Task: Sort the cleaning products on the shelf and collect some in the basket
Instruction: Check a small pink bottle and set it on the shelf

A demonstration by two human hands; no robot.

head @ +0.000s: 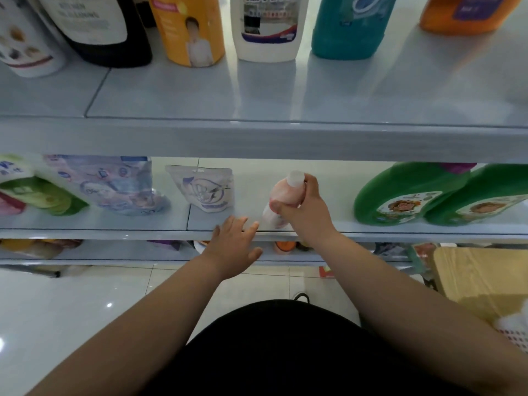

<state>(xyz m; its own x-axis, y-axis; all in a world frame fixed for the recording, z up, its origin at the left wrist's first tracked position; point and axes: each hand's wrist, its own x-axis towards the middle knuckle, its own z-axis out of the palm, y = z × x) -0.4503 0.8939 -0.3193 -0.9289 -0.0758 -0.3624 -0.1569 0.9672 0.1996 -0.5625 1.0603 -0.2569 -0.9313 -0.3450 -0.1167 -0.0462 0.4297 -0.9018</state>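
Head | right hand [303, 214] grip holds one pink bottle [283, 192] | left hand [234, 244] grip wide, empty | two green jugs [400, 195]

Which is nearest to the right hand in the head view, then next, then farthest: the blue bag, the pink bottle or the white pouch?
1. pink bottle: gripped in the right hand, at the front of the shelf.
2. white pouch: to the left on the same shelf.
3. blue bag: farther left, beyond the pouch.
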